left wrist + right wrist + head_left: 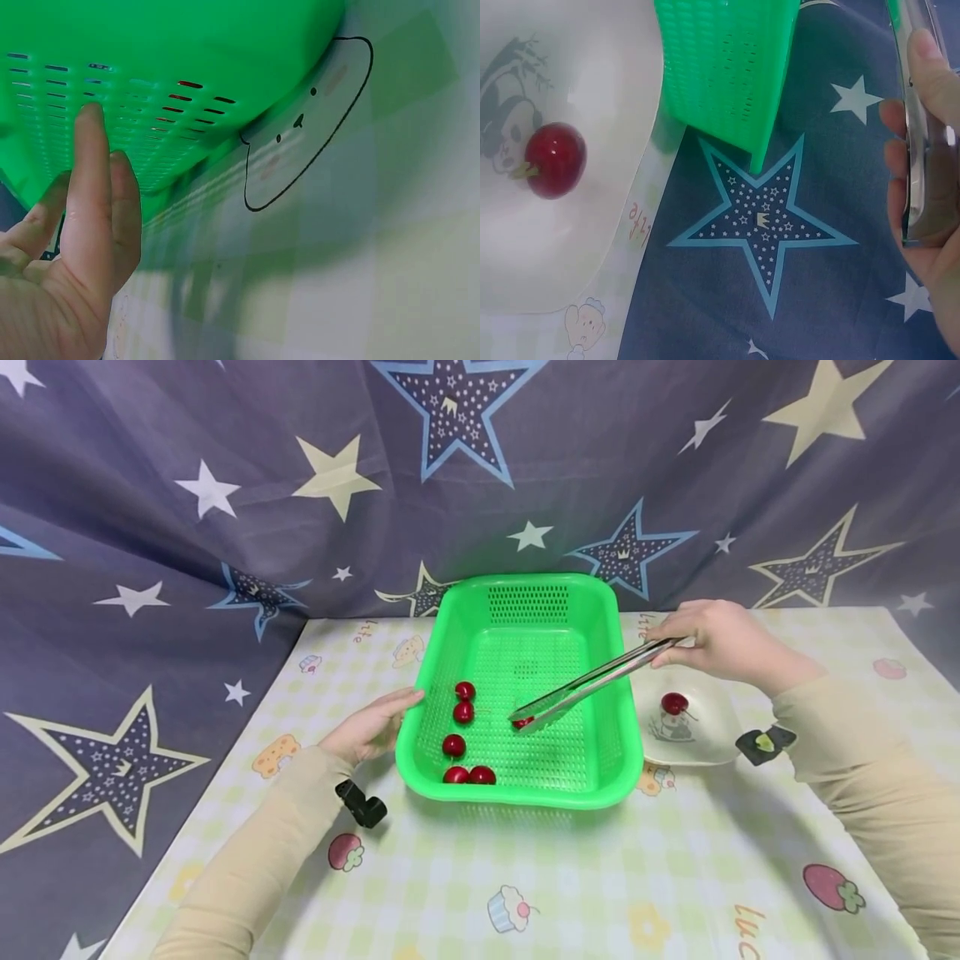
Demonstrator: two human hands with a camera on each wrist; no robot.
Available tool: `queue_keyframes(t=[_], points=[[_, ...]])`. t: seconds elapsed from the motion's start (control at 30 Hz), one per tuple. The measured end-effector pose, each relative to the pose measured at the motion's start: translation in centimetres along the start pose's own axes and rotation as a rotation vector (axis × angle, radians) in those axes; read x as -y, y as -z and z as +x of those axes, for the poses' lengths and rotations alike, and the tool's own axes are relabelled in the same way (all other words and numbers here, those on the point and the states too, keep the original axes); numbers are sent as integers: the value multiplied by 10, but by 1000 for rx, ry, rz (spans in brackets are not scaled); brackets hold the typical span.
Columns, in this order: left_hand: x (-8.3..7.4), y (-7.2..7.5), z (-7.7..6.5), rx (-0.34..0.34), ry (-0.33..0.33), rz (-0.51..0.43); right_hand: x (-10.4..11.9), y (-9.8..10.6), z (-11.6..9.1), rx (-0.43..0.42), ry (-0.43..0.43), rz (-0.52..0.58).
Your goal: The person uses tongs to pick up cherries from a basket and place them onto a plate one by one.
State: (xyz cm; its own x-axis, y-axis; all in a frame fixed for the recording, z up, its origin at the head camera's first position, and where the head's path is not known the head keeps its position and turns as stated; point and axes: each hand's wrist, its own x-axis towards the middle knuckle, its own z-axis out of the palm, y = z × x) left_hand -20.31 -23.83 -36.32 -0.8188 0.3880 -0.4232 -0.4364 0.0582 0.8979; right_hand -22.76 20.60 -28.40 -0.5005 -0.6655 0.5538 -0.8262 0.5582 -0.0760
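A green plastic basket (517, 793) holds several red cherries (463, 712) along its left and near sides. My right hand (723, 639) grips metal tongs (622, 672) that slant down into the basket. Their tips lie around a single cherry (522, 723) near the middle of its floor; whether they pinch it I cannot tell. On the basket's left wall rests my left hand (375, 724). In the left wrist view, its fingers (91, 187) reach up straight against the slotted wall. A white plate (720, 752) under my right forearm carries another cherry (556, 160).
A checked cloth with printed pictures covers the table (420, 885). Behind and to the left hangs a dark curtain (247, 427) with stars, close to the basket's far end. The plate stands just right of the basket.
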Motion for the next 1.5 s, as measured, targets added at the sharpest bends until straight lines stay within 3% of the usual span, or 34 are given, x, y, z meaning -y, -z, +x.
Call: queue_keyframes(t=[0.5,0.87,1.5], points=[[-1,-1,-2,-16,3,2,4,-4,12,112,-47,-132],[-1,-5,-5,-1,-7,-6,8,-9,25,213,-103,-170],[-1,-4,-4,-11,-8,0,5,-21,32,275,-111,-199]])
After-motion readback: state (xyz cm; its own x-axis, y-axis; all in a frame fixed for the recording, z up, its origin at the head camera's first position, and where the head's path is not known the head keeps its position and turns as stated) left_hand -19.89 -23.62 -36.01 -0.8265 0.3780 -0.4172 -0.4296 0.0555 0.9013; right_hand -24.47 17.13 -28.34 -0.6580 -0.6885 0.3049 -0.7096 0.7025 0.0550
